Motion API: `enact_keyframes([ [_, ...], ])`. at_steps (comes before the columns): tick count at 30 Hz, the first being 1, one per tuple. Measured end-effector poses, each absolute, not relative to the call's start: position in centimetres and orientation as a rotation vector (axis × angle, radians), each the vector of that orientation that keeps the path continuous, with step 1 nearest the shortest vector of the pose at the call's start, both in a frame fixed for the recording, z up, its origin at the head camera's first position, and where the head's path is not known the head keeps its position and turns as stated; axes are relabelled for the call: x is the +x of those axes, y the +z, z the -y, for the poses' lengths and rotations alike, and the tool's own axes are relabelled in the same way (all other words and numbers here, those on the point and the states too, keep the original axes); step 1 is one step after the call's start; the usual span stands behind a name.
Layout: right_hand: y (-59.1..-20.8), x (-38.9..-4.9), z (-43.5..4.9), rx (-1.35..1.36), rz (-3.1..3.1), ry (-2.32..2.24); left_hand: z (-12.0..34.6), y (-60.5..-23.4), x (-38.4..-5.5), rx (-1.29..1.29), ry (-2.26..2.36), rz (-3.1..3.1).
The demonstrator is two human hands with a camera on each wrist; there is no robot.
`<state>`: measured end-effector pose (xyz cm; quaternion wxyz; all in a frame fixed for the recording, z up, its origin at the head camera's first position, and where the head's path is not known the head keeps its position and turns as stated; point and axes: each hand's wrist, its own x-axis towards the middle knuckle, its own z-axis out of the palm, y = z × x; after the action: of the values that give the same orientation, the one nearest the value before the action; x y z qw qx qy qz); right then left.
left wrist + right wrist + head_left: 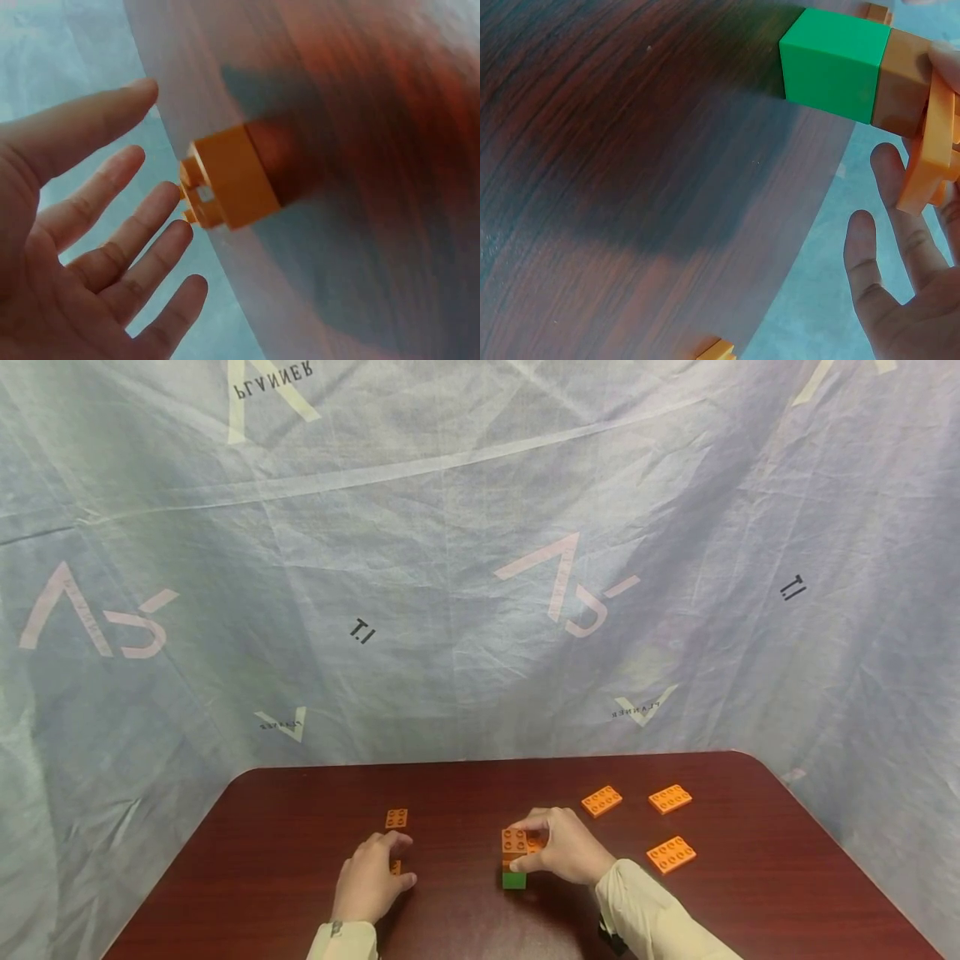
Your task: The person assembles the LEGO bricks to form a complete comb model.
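A grey-blue sheet of creased fabric point(420, 543) fills the upper part of the head view, hanging behind and along both sides. A long pale fold point(450, 464) slants across it from the left towards the upper right. Large pink letters point(43, 606), small black "T.I" marks point(362, 631) and pale yellow angular shapes point(630, 712) are printed on it. Below, a dark red-brown, wood-grained desk point(300, 810) with rounded far corners spans the lower frame, its surface softly shiny.
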<state>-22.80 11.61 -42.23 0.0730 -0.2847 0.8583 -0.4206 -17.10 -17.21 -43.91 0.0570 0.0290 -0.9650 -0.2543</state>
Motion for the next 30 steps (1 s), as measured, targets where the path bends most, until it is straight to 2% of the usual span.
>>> enact_keyframes([
  [30, -42.3, -22.8, -11.6, -0.878, -2.628, -1.238, 13.4, -44.1, -17.8, -0.089, -0.898, 2.866],
])
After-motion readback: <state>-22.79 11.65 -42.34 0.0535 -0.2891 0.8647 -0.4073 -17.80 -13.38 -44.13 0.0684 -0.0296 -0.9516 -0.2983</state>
